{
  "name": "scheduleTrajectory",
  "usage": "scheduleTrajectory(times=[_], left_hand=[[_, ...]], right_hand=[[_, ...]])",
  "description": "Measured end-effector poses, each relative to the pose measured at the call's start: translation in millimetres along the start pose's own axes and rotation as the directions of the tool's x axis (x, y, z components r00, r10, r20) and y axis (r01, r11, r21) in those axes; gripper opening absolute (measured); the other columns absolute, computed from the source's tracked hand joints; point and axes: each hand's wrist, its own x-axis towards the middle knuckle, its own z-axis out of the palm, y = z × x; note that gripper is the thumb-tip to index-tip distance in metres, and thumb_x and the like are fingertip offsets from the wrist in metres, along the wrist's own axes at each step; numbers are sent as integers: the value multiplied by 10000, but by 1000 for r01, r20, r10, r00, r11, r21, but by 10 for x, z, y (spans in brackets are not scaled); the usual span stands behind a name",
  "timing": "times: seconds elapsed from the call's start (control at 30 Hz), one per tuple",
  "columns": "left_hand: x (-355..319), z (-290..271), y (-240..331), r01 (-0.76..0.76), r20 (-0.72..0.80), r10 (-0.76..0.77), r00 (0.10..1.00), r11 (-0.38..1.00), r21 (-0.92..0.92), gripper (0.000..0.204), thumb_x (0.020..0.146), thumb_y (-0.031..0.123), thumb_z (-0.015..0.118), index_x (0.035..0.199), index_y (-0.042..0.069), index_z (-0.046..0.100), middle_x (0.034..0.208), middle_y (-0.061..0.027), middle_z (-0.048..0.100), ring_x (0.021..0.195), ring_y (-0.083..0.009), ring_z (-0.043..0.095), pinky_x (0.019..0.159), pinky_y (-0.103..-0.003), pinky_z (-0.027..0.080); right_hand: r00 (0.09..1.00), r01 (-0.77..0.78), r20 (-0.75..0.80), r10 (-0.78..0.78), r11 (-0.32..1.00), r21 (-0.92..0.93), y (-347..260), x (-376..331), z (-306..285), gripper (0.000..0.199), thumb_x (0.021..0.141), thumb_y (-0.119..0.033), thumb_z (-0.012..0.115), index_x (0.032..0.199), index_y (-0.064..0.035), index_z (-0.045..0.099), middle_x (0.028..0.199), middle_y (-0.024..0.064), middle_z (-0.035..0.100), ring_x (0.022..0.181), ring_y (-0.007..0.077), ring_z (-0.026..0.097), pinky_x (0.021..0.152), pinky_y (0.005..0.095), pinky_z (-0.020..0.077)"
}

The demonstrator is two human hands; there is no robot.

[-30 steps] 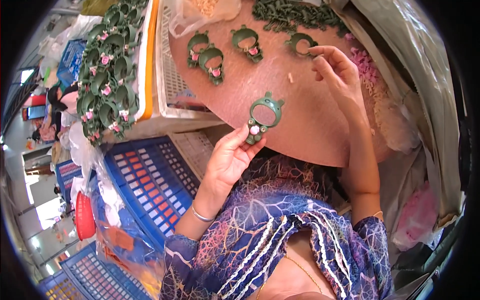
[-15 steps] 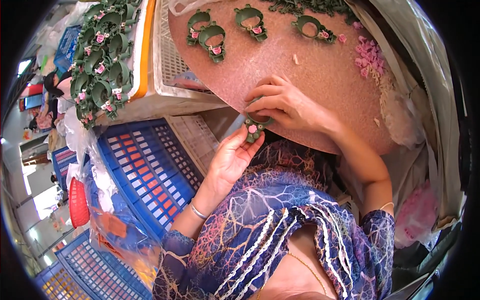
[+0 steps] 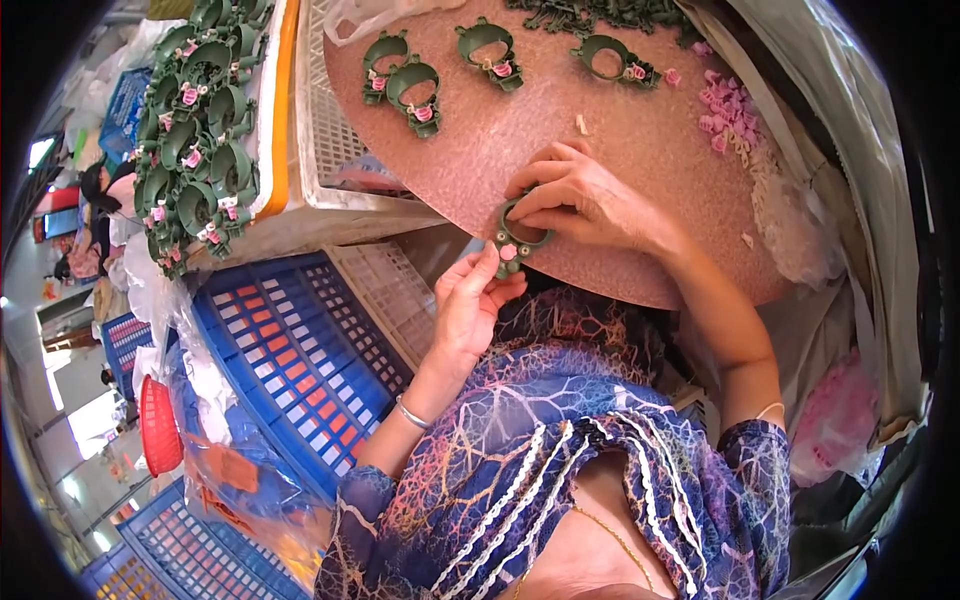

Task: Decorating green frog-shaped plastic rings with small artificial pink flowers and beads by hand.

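Between my hands, over the near edge of the round table [image 3: 640, 200], is a small dark green frog-shaped ornament [image 3: 508, 266] with a round hollow ring and a pink flower on its front. My left hand [image 3: 466, 305] pinches its lower end, thumb beside the flower. From above, my right hand [image 3: 590, 200] grips the ring, its fingers bent over the rim and partly inside. Similar green ornaments with pink roses lie farther back on the table: an ornament [image 3: 415, 95] in a small group at the left, another [image 3: 488, 55] beside it, and one [image 3: 608, 60] farther right.
Pink flower pieces [image 3: 730, 110] are heaped at the table's right, near a clear plastic bag [image 3: 800, 235]. Many finished-looking green ornaments [image 3: 195, 130] crowd a tray at the left. Below it stand a white crate [image 3: 312, 120], blue baskets [image 3: 290, 350] and a red basket [image 3: 158, 425].
The view has shifted slightly, so the table items appear a little to the left. Both hands keep hold of the ornament, and my left thumb now lies closer to its flower.
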Motion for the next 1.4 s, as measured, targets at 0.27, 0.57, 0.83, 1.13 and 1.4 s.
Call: scheduleTrajectory(times=[0.27, 0.57, 0.83, 1.13, 1.4], left_hand=[[64, 144, -52, -527, 434, 804, 406, -182, 830, 696, 723, 440, 836, 1179, 19, 521, 1054, -125, 575, 1003, -280, 538, 870, -418, 419], [384, 515, -80, -541, 557, 762, 330, -331, 773, 476, 647, 148, 866, 1076, 82, 669, 902, -40, 637, 855, -234, 600, 915, -419, 379], [449, 527, -89, -518, 556, 759, 338, -344, 784, 504, 655, 214, 860, 1097, 97, 648, 921, -17, 636, 904, -201, 594, 1057, -477, 295], [453, 457, -91, -528, 570, 740, 357, -343, 777, 540, 671, 213, 849, 1150, 90, 631, 967, -22, 600, 951, -215, 545, 1067, -479, 267], [425, 465, -119, -540, 570, 751, 334, -343, 769, 526, 669, 228, 846, 1136, 92, 645, 975, -21, 594, 976, -216, 528, 1046, -474, 282]], right_hand=[[999, -23, -37, 21, 997, -70, -55, 28, -103, 112, 749, -163, 715, 856, -140, 740, 1043, -14, 685, 1001, 219, 566, 967, 430, 357], [994, -62, -83, 69, 994, 90, 126, -76, -345, 89, 806, -121, 718, 867, -58, 708, 981, 67, 695, 917, 244, 627, 901, 434, 454], [551, -595, -819, 162, 764, -249, 412, -287, -948, 136, 813, 3, 668, 944, -17, 696, 895, 114, 693, 848, 282, 614, 773, 347, 497], [699, -596, -701, 142, 656, -462, 768, -50, -1022, 183, 765, 5, 688, 944, -23, 716, 981, 120, 702, 915, 325, 626, 821, 391, 498], [728, -621, -668, 150, 556, -552, 1321, 139, -1122, 173, 737, -111, 764, 866, -14, 700, 856, 135, 659, 838, 331, 611, 726, 404, 497]])
